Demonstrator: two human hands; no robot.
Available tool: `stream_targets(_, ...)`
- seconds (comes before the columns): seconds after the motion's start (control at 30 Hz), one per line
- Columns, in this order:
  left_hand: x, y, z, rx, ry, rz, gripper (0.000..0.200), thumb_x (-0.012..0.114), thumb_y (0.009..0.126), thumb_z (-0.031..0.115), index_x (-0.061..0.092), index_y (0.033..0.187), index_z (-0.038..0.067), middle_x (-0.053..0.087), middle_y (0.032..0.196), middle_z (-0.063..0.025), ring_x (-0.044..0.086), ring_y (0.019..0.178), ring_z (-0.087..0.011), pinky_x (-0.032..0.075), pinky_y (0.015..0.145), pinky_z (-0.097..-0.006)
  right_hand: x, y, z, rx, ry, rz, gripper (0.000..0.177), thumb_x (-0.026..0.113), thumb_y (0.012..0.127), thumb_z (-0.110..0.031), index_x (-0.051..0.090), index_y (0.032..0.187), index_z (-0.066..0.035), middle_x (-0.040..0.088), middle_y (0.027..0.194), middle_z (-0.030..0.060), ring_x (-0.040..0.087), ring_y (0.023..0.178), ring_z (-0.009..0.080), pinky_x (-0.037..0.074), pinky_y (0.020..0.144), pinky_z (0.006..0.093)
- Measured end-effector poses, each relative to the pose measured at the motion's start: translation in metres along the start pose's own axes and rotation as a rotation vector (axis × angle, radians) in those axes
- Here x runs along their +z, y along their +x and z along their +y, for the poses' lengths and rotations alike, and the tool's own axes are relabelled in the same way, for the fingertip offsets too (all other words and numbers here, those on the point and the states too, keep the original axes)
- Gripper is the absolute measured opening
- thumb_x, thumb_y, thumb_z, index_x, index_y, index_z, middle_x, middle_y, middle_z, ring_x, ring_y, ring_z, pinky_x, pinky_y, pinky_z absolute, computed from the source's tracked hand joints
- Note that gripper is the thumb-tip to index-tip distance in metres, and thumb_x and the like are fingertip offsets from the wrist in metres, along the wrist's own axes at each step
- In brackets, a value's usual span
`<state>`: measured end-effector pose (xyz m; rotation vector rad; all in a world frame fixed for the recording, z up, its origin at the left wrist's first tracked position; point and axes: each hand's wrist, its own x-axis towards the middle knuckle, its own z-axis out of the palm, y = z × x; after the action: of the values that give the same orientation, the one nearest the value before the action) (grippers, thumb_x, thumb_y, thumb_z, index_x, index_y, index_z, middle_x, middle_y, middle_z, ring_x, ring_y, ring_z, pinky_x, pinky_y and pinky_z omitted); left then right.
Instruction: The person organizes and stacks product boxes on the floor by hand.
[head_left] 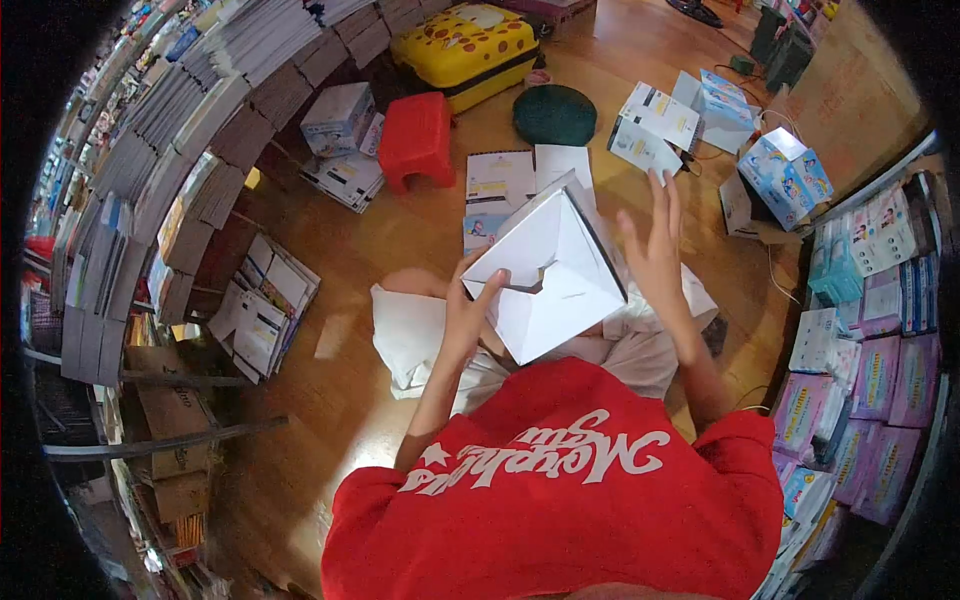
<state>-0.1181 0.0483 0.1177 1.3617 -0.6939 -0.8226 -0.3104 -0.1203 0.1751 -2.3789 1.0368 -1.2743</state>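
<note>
Cardboard box [550,265], white and half-folded, sits raised over the floor [330,420]. The left hand [468,315] pinches its lower flap and the right hand [655,245] lies spread against its side. Seemingly mid-assembly; the next move calls for tucking that flap squarely.

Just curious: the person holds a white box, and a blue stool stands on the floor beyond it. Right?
No: the stool is red, not blue; the head view shows it. The left hand does hold a white box.
</note>
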Motion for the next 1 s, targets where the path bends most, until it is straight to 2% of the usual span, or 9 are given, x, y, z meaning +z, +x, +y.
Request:
stream_targets(0.17, 0.007, 0.006, -0.002, 0.051, 0.076, 0.027, 0.048, 0.065, 0.084, 0.018, 0.046, 0.123, -0.002, 0.053, 0.117, -0.0155, 0.05, 0.108, -0.0196, 0.04, 0.092, -0.0297, -0.018, -0.033, -0.007, 0.24, 0.266, -0.599, 0.071, 0.066, 0.08, -0.026, 0.03, 0.135, 0.002, 0.034, 0.136, 0.0274, 0.035, 0.126, 0.0378, 0.028, 0.104, 0.0383)
stream_targets(0.3, 0.008, 0.012, -0.012, 0.202, 0.239, 0.015, 0.048, 0.065, 0.084, 0.016, 0.045, 0.123, -0.003, 0.053, 0.118, -0.0153, 0.05, 0.107, -0.0189, 0.041, 0.09, -0.0289, -0.009, -0.047, 0.004, 0.354, 0.487, -0.604, 0.071, 0.067, 0.079, -0.02, 0.031, 0.135, 0.004, 0.044, 0.131, 0.0221, 0.045, 0.119, 0.0254, 0.033, 0.099, 0.0318)
stream_targets(0.47, 0.01, 0.005, -0.015, 0.12, 0.251, -0.166, 0.059, 0.063, 0.085, 0.016, 0.034, 0.133, -0.002, 0.046, 0.128, -0.0191, 0.046, 0.116, -0.0237, 0.039, 0.092, -0.0307, -0.002, -0.044, 0.007, 0.564, 0.644, -0.539, 0.058, 0.061, 0.08, -0.006, 0.039, 0.132, 0.002, 0.056, 0.12, 0.0139, 0.052, 0.107, 0.0149, 0.039, 0.092, 0.0277)
stream_targets(0.6, 0.012, 0.005, -0.025, 0.268, 0.459, -0.328, 0.068, 0.058, 0.088, 0.018, 0.02, 0.14, -0.001, 0.038, 0.134, -0.0248, 0.04, 0.123, -0.0289, 0.035, 0.097, -0.0327, 0.017, -0.047, 0.006, 0.223, 0.559, -0.378, 0.06, 0.055, 0.076, 0.003, 0.039, 0.134, -0.005, 0.058, 0.114, 0.0198, 0.06, 0.098, 0.0243, 0.044, 0.084, 0.0297)
stream_targets(0.7, 0.027, 0.0, -0.008, 0.068, 0.331, -0.381, 0.07, 0.055, 0.089, 0.019, 0.013, 0.141, -0.002, 0.035, 0.135, -0.0279, 0.036, 0.127, -0.031, 0.03, 0.102, -0.0334, 0.013, -0.044, -0.008, 0.234, 0.505, -0.408, 0.066, 0.051, 0.075, 0.006, 0.031, 0.138, -0.005, 0.057, 0.108, 0.0245, 0.059, 0.099, 0.0329, 0.045, 0.082, 0.0337)
stream_targets(0.8, 0.056, -0.016, 0.008, 0.173, 0.357, -0.487, 0.073, 0.053, 0.091, 0.021, 0.007, 0.143, 0.0, 0.022, 0.144, -0.0222, 0.023, 0.133, -0.0263, 0.023, 0.106, -0.0349, 0.027, -0.057, -0.016, 0.304, 0.506, -0.395, 0.07, 0.049, 0.077, 0.006, 0.022, 0.141, -0.004, 0.056, 0.104, 0.0272, 0.057, 0.101, 0.0367, 0.045, 0.082, 0.036)
stream_targets(0.83, 0.061, -0.02, -0.003, 0.346, 0.533, -0.469, 0.076, 0.054, 0.09, 0.021, 0.003, 0.143, 0.0, 0.012, 0.146, -0.0251, 0.015, 0.136, -0.0332, 0.021, 0.107, -0.0381, 0.029, -0.058, -0.021, 0.285, 0.516, -0.4, 0.067, 0.049, 0.083, 0.003, 0.016, 0.141, -0.004, 0.055, 0.11, 0.0242, 0.058, 0.101, 0.0322, 0.046, 0.081, 0.0347)
stream_targets(0.93, 0.064, -0.022, 0.014, 0.385, 0.669, -0.447, 0.083, 0.059, 0.086, 0.026, 0.002, 0.143, 0.005, 0.007, 0.143, -0.0325, 0.006, 0.132, -0.0506, 0.017, 0.107, -0.0485, 0.022, -0.055, -0.01, 0.321, 0.81, -0.545, 0.064, 0.048, 0.089, -0.003, 0.013, 0.142, -0.005, 0.046, 0.127, 0.0191, 0.053, 0.108, 0.0247, 0.046, 0.083, 0.0312)
stream_targets(1.0, 0.06, -0.019, 0.007, 0.368, 0.616, -0.413, 0.079, 0.058, 0.081, 0.007, 0.01, 0.144, 0.007, 0.011, 0.144, -0.0308, 0.013, 0.132, -0.0485, 0.021, 0.105, -0.0531, 0.016, -0.059, 0.0, 0.544, 1.177, -0.635, 0.066, 0.049, 0.092, -0.011, 0.008, 0.144, -0.007, 0.032, 0.138, 0.0155, 0.042, 0.118, 0.0216, 0.047, 0.087, 0.0336)
